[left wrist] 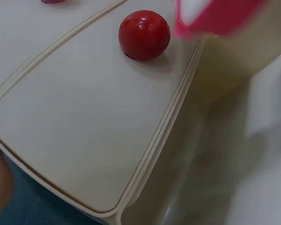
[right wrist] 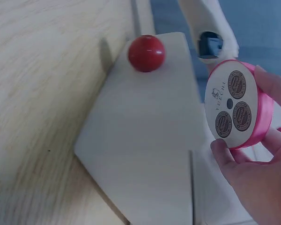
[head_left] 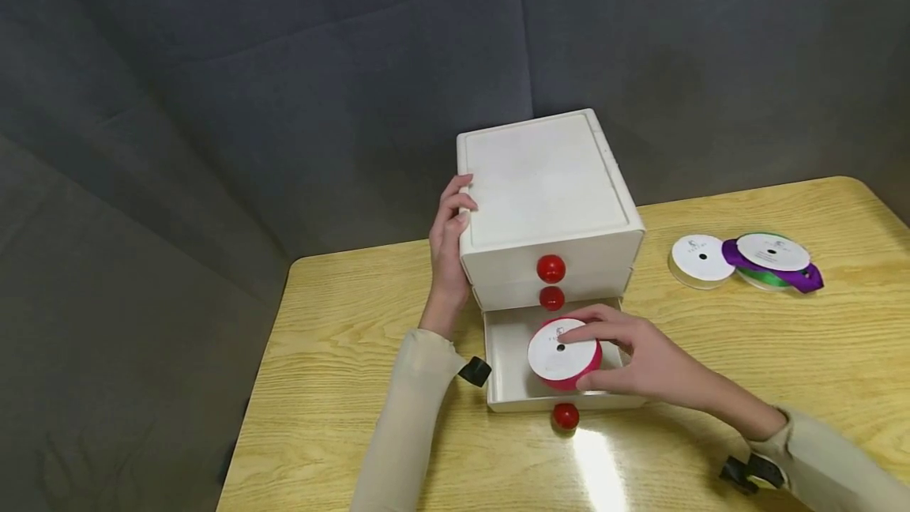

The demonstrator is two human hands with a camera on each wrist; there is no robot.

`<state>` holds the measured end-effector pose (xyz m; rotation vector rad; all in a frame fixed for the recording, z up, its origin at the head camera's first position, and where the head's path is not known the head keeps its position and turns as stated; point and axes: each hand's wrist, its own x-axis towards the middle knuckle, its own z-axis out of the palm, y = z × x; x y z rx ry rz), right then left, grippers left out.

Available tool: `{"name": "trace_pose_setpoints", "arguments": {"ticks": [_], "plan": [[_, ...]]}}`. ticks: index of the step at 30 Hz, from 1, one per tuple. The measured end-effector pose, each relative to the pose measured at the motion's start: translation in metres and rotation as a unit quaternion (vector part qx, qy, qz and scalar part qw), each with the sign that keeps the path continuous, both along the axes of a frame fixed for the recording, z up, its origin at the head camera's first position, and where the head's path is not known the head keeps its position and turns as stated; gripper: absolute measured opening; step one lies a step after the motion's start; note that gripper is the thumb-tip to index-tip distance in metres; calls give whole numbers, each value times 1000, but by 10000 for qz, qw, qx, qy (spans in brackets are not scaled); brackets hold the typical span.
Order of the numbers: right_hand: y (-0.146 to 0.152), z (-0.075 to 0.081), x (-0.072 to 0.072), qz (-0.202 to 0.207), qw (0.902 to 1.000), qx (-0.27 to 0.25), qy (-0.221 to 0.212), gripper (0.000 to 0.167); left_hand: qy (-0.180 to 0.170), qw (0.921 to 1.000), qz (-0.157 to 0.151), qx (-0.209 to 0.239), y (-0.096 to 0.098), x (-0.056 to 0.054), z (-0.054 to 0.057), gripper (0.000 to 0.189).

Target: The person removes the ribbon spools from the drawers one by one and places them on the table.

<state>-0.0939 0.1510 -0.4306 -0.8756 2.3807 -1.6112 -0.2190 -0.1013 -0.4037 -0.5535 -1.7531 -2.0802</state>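
Note:
A white drawer box (head_left: pixel 547 180) with red knobs stands on the wooden table, its bottom drawer (head_left: pixel 505 362) pulled out. My left hand (head_left: pixel 451 247) holds the box's left side, fingertips over the top edge. In my right hand (head_left: pixel 647 350) is a spool of pink ribbon (head_left: pixel 562 354), gripped by its rim above the open drawer. The right wrist view shows the spool (right wrist: pixel 232 103) pinched between thumb and fingers, its white label facing the camera. The left wrist view catches a blurred pink edge of it near a red knob (left wrist: pixel 144 35).
To the right of the box lie a white-topped ribbon spool (head_left: pixel 700 259) and a green ribbon spool (head_left: pixel 771 251) with purple ribbon (head_left: pixel 806 279) around it. A dark cloth (head_left: pixel 355 85) hangs behind the table (head_left: pixel 334 338). The bottom drawer's red knob (head_left: pixel 565 416) juts toward the front.

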Motion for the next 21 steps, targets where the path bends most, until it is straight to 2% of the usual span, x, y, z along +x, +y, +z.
{"name": "trace_pose_setpoints", "arguments": {"ticks": [4, 11, 21], "plan": [[11, 8, 3, -85, 9996, -257, 7, 43, 28, 10000, -2, -27, -1, 0, 0, 22], [30, 21, 7, -505, 9985, -198, 101, 48, -13, 10000, 27, -71, -4, -1, -1, 21], [62, 34, 0, -873, 9952, -366, 238, 50, -48, 10000, -14, -31, -6, 0, -2, 22]]}}
